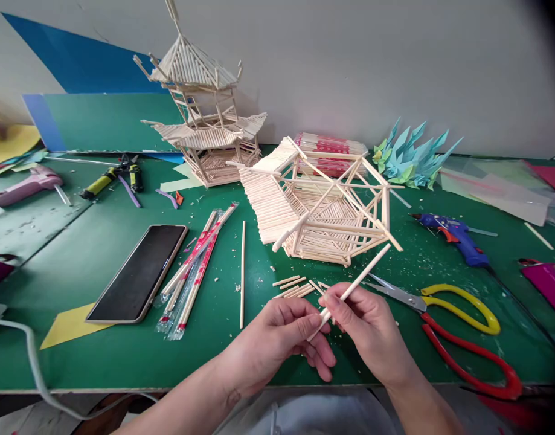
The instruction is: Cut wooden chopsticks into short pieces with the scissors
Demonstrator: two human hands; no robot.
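Note:
My left hand [281,335] and my right hand [365,329] meet near the table's front edge, both pinching one pale wooden chopstick [365,272] that slants up to the right. Just beyond it lies a half-built hexagonal chopstick roof frame [317,202]. Several short cut stick pieces [293,287] lie between the hands and the frame. A single long stick [243,272] lies to the left.
A finished chopstick pagoda [205,121] stands at the back. A phone [139,272] and wrapped chopsticks [195,266] lie left. Scissors [458,326], a blue glue gun [456,232], paper cranes [410,157], pliers [109,176] and a pink glue gun [26,184] surround the green mat [100,356].

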